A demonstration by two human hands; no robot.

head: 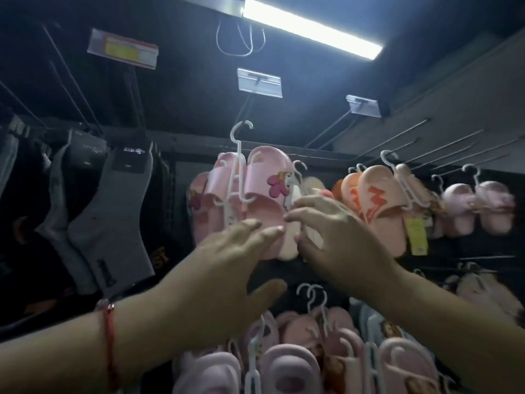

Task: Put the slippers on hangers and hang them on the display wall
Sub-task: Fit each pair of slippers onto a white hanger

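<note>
2 hands are up at the display wall (pixel 284 268). 1 pair of pink slippers (pixel 255 194) sits on 1 white hanger (pixel 237 172), w/ a flower and unicorn pic on the right slipper. The hanger's hook is up by a dark metal peg, but I can't tell if it hangs on it yet.

The left hand (pixel 227 268) is spread wide & flat. Its fingers (pixel 250 226) are straight and touch the bottom of the pink pair. The thumb sticks out low, apart from the rest. It holds nothing. A red string band (pixel 109 331) goes round the left wrist.

The right hand (pixel 338 237) is just beside the left one, at the right edge of the pink pair. Its fingers (pixel 308 203) bend a little and reach over the slipper's side, w/ something white under them. Can't tell if they pinch it or just touch it.

To the right hangs 1 orange pair (pixel 372 200) w/ a yellow tag (pixel 417 237), on its own white hanger. Further right, 1 pale purple pair (pixel 480 206). Below the hands, a row of pink & purple slippers (pixel 298 359) on at least 3 white hangers, too bunched to count well.

On the left hang about 3 gray socks (pixel 113 211) in dark card bands. Up top: 1 long bright light (pixel 312 27) & 3 price tag holders (pixel 260 82).
</note>
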